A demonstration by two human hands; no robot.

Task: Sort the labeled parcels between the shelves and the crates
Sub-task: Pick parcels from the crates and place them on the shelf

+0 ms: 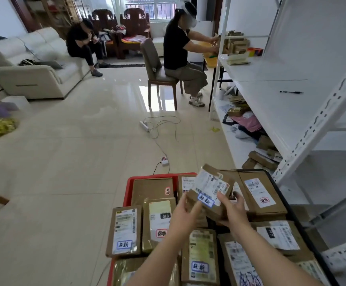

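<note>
Nearest me, labeled cardboard parcels (201,254) pack the bottom of the view, lying flat and edge to edge across a red crate (130,182) on the left and a black-rimmed crate (289,205) on the right; both crates run off the lower edge, so I cannot see their near walls. To the right the white shelf rack (287,104) stands just beside the black-rimmed crate, its middle board mostly bare with a pen (290,92) on it. To the left, tiled floor (75,151) lies wide open, crossed by a power strip (145,125) and its cable. I see both hands raised above the crates on one brown parcel (211,188), tilted, with a blue-bordered tag. My left hand (183,209) pinches its lower left corner, fingers curled under; my right hand (233,209) grips its right end, thumb on top. Fingertips behind the parcel are hidden. Label print is too blurred to read.
</note>
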